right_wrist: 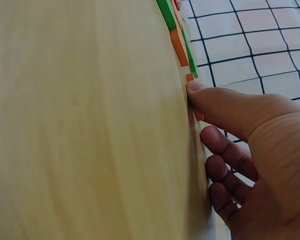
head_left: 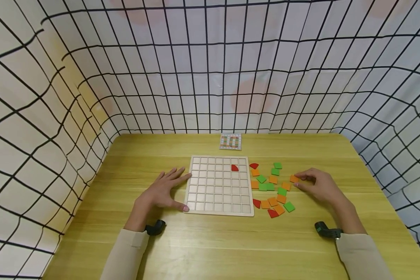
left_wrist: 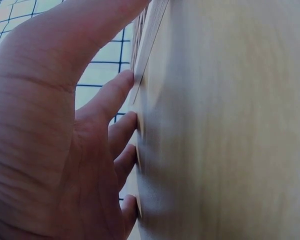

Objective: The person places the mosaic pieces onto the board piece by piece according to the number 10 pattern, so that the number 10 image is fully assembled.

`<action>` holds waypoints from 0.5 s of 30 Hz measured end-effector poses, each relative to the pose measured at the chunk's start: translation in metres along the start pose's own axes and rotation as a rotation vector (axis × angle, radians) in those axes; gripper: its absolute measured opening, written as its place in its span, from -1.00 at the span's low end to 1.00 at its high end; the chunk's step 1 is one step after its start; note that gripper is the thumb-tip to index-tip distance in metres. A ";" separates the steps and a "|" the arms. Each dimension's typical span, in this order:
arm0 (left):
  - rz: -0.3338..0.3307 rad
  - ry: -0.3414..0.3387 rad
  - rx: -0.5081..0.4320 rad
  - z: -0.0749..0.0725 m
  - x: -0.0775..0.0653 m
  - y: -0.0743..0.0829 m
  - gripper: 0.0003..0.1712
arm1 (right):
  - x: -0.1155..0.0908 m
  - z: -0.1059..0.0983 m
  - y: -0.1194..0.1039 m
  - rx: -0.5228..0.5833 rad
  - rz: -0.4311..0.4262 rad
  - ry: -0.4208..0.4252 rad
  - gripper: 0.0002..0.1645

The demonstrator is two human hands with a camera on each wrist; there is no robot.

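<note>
A pale wooden grid board (head_left: 210, 182) lies on the table, with one red quarter-circle piece (head_left: 235, 168) in a cell toward its upper right. My left hand (head_left: 163, 189) is spread on the tabletop, its thumb and index finger touching the board's left edge; the left wrist view shows the fingers straight. Right of the loose pieces, my right hand (head_left: 320, 186) pinches an orange square tile (head_left: 293, 179) between thumb and index finger. In the right wrist view that orange tile (right_wrist: 198, 114) shows beyond the thumb, while the other fingers curl loosely.
Between board and right hand lie several orange tiles (head_left: 272, 179), green tiles (head_left: 289, 207) and red quarter-circle pieces (head_left: 273, 213). A small printed card with a coloured grid (head_left: 230, 142) lies behind the board. A black-gridded white cloth (head_left: 210, 83) encloses the wooden table (head_left: 231, 249).
</note>
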State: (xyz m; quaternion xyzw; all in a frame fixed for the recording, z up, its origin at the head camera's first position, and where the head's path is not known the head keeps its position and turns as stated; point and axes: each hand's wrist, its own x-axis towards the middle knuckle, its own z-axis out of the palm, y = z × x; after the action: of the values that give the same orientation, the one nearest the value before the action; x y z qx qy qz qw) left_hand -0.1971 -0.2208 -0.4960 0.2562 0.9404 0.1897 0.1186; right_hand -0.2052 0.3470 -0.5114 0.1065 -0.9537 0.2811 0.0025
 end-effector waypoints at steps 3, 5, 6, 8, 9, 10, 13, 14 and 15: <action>0.001 -0.001 -0.001 0.000 0.000 0.000 0.38 | 0.000 0.001 -0.001 -0.001 -0.004 0.007 -0.54; 0.001 -0.002 -0.003 0.000 0.000 0.000 0.38 | 0.000 0.001 -0.001 0.010 -0.002 0.004 -0.54; 0.001 -0.002 -0.002 0.000 0.000 0.000 0.38 | 0.000 0.001 -0.001 0.017 0.000 0.000 -0.54; 0.002 -0.002 0.001 0.000 0.000 0.000 0.38 | -0.001 0.001 -0.001 0.025 0.007 -0.010 -0.54; 0.002 0.000 0.002 0.000 0.000 -0.001 0.38 | -0.001 0.001 -0.002 0.029 0.009 -0.013 -0.53; 0.003 0.001 0.004 0.000 0.000 -0.001 0.38 | -0.001 0.001 -0.002 0.026 0.009 -0.014 -0.53; 0.005 0.004 0.008 0.000 0.000 -0.001 0.38 | 0.000 0.002 -0.003 0.018 0.007 -0.015 -0.53; 0.006 0.004 0.008 0.000 0.000 0.000 0.38 | 0.001 0.002 -0.004 0.017 0.007 -0.014 -0.53; 0.007 0.004 0.008 0.000 0.000 0.000 0.38 | 0.001 0.002 -0.005 0.015 0.006 -0.013 -0.52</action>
State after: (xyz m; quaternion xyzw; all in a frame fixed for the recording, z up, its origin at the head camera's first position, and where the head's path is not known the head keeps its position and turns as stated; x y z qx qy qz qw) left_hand -0.1970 -0.2212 -0.4963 0.2593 0.9405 0.1870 0.1149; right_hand -0.2053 0.3415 -0.5107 0.1056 -0.9519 0.2876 -0.0056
